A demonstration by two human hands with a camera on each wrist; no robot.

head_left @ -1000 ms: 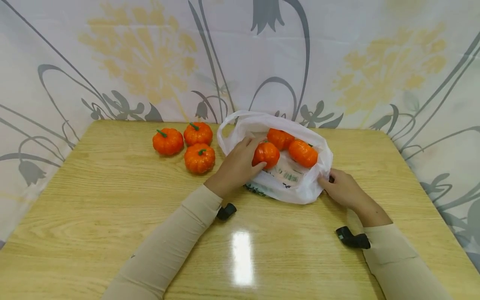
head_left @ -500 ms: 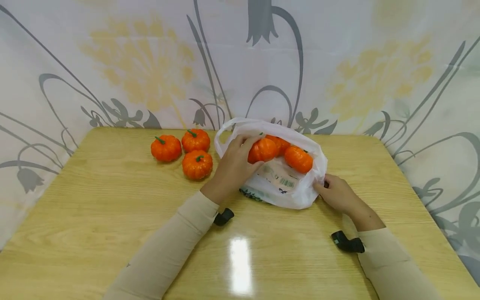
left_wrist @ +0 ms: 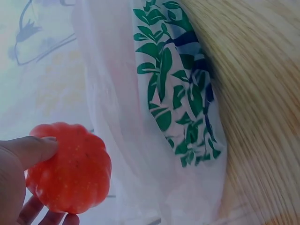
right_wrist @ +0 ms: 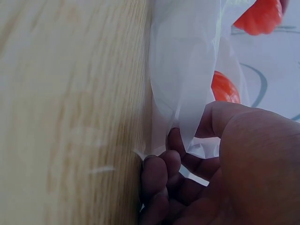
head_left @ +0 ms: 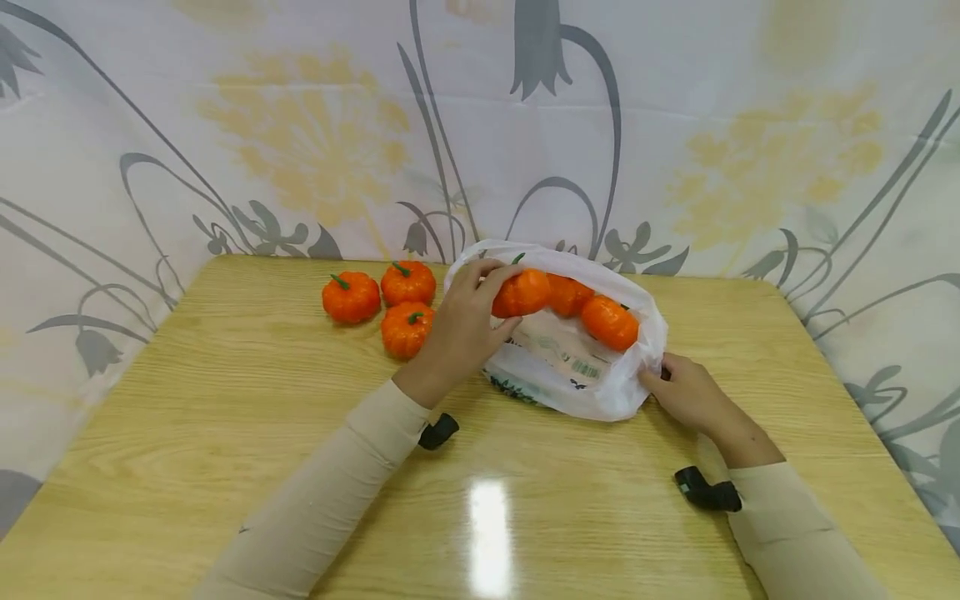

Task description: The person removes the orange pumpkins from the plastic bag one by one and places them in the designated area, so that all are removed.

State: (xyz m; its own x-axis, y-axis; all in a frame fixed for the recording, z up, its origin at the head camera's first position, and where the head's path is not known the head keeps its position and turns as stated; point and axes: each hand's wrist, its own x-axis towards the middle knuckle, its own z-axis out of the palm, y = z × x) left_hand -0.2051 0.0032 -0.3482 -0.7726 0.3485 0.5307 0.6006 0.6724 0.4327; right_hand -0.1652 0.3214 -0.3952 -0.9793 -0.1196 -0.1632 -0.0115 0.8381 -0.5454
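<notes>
My left hand (head_left: 467,321) grips a small orange pumpkin (head_left: 523,292) at the left part of the mouth of a white plastic bag (head_left: 585,407). In the left wrist view, thumb and fingers wrap the ribbed pumpkin (left_wrist: 70,168) beside the bag's green leaf print (left_wrist: 176,89). Two more pumpkins lie inside the bag, one at the back (head_left: 567,295) and one to the right (head_left: 611,323). With thumb and fingers, my right hand (head_left: 690,392) pinches the bag's right edge; the right wrist view shows the thin plastic (right_wrist: 187,112) between them.
Three orange pumpkins with green stems stand grouped left of the bag: a left one (head_left: 351,297), a back one (head_left: 408,283) and a front one (head_left: 407,330). The wooden table (head_left: 225,417) ends at a flower-patterned cloth (head_left: 360,150) behind.
My left hand has lifted its pumpkin from inside the bag up toward the bag's left rim, tilting it. My right hand keeps its hold on the bag's edge. The head view has shifted slightly.
</notes>
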